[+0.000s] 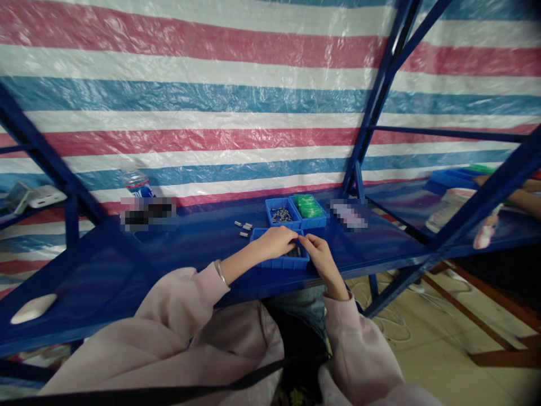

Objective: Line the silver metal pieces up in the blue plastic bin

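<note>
Above the front blue bin (287, 263), my left hand (276, 242) and my right hand (320, 254) meet at the fingertips. Both hands have their fingers pinched together, and whatever lies between them is too small to make out. Dark parts show inside that bin, partly covered by my left hand. Behind it stand a blue bin of small metal parts (282, 215) and a blue bin with green packets (308, 206). A few small metal pieces (244, 234) lie on the blue table to the left of the bins.
On the blue table (181, 254) stand a plastic bottle (137, 181) at the back left and a white mouse-shaped object (34, 308) at the far left. Blue metal frame posts (372, 118) rise behind. At the right are a white tub (448, 210) and another person's arm (526, 197).
</note>
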The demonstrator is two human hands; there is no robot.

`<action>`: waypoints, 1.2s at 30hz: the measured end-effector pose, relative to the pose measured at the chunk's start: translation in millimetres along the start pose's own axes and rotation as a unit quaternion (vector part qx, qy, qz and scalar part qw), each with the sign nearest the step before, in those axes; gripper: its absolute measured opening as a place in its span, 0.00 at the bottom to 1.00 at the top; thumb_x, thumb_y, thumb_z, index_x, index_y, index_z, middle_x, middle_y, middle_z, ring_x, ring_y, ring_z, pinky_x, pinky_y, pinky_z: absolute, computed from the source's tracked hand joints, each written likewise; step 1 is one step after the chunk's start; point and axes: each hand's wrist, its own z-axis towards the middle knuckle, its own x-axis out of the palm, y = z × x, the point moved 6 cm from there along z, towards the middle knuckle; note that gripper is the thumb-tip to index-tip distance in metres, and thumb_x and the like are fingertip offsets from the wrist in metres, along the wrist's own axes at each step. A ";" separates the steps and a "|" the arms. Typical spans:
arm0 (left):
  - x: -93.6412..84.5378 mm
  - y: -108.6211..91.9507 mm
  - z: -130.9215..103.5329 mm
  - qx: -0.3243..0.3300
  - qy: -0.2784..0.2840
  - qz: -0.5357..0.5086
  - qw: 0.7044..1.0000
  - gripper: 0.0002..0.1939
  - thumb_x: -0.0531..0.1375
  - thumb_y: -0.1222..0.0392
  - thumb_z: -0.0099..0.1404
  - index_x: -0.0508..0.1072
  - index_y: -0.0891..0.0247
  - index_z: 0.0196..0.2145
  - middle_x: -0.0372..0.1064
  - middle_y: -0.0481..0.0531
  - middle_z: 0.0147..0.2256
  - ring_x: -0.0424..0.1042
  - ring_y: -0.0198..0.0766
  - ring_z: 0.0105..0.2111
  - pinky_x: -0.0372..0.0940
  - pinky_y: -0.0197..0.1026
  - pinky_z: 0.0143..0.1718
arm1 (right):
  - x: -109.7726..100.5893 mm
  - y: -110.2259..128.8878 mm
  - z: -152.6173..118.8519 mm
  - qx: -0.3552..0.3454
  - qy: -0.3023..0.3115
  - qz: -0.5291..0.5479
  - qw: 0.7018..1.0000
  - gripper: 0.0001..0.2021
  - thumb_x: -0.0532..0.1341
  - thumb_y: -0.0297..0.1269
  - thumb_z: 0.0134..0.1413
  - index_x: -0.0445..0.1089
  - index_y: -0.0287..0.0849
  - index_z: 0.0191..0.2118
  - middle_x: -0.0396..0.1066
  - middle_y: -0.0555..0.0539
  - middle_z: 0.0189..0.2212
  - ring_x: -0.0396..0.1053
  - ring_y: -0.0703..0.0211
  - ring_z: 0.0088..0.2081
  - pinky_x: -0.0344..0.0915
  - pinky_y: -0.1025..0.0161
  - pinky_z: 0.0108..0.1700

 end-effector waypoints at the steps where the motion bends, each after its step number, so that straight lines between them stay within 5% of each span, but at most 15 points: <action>1: -0.2 0.1 -0.1 -0.002 0.001 0.008 1.000 0.08 0.55 0.64 0.64 0.75 0.63 0.37 0.76 0.57 0.35 0.76 0.46 0.38 0.67 0.40 0.37 | 0.0 0.1 0.0 -0.001 0.000 -0.001 1.000 0.23 0.62 0.54 0.48 0.52 0.44 0.18 0.46 0.57 0.17 0.45 0.67 0.21 0.45 0.66 0.23; 22: 0.5 -8.0 -2.2 0.078 0.017 0.093 0.993 0.13 0.52 0.70 0.63 0.76 0.64 0.37 0.74 0.57 0.32 0.73 0.44 0.38 0.65 0.42 0.41 | 0.4 3.2 0.5 -0.010 0.009 0.007 1.000 0.22 0.61 0.49 0.51 0.52 0.44 0.18 0.45 0.57 0.17 0.45 0.66 0.21 0.44 0.65 0.24; 36: -10.5 -6.3 -12.7 0.050 0.039 0.060 0.996 0.13 0.52 0.68 0.64 0.75 0.62 0.40 0.76 0.55 0.37 0.75 0.42 0.39 0.66 0.40 0.40 | 0.3 2.3 0.9 0.001 0.017 0.003 1.000 0.22 0.61 0.51 0.51 0.51 0.44 0.19 0.44 0.57 0.18 0.44 0.67 0.22 0.44 0.65 0.24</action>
